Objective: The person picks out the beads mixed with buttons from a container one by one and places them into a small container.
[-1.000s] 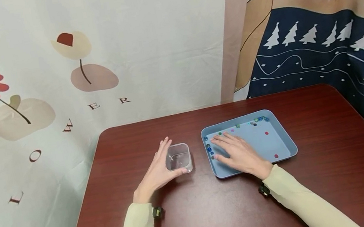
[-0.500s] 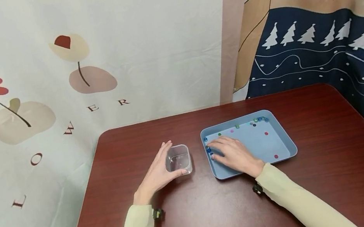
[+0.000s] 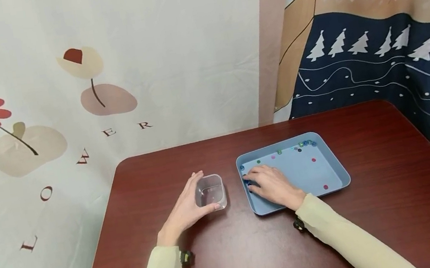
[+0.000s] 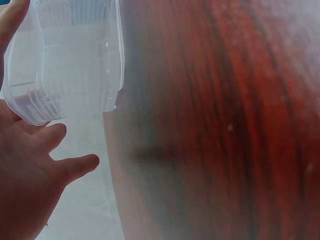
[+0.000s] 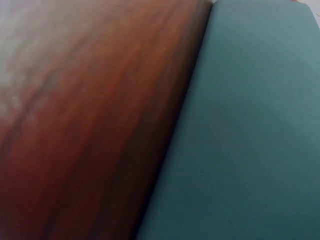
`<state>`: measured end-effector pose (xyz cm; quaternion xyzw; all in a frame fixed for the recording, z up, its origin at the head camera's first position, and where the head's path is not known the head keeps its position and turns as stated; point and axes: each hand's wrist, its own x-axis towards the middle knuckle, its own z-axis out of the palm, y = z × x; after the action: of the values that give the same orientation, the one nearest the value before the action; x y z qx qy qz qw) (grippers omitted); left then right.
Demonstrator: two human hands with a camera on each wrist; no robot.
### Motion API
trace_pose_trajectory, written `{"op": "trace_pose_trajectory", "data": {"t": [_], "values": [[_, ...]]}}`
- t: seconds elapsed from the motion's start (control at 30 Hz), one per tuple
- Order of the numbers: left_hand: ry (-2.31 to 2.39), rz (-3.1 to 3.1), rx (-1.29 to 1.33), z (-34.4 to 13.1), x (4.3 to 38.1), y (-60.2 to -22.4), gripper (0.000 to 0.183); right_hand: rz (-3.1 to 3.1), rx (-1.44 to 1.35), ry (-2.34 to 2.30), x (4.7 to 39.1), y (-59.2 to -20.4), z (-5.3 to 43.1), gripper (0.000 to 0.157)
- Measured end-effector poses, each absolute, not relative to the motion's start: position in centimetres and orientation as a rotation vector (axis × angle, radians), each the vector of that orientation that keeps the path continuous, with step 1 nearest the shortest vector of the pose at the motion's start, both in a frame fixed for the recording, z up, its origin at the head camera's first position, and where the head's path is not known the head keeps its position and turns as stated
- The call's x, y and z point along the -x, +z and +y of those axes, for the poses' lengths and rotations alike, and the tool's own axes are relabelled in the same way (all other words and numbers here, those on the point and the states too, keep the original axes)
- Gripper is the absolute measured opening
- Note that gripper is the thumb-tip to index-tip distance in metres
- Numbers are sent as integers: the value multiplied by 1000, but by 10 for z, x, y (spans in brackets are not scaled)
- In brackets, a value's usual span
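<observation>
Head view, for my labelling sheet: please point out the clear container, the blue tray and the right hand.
Clear container (image 3: 212,194), head view: middle of its inside.
Blue tray (image 3: 308,173), head view: bare floor.
Right hand (image 3: 273,185), head view: back of the hand.

We see a clear, glossy plastic box (image 3: 213,193) at the left hand (image 3: 186,208) and a smooth, matt plastic tray (image 3: 302,173) under the right hand (image 3: 273,184). Below both hands, we see a glossy, wood-grained table (image 3: 241,253).
</observation>
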<state>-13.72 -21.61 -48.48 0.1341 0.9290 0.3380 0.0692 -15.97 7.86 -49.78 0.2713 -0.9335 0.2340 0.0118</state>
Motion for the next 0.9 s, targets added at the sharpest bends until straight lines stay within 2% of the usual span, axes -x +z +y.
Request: {"op": "trace_pose_trajectory", "data": {"t": [0.7, 0.9], "values": [[1029, 2816, -437, -216, 136, -485, 112, -2920, -862, 565, 160, -500, 72, 20], [1034, 2814, -449, -216, 137, -486, 111, -2873, -851, 653, 160, -499, 74, 15]]}}
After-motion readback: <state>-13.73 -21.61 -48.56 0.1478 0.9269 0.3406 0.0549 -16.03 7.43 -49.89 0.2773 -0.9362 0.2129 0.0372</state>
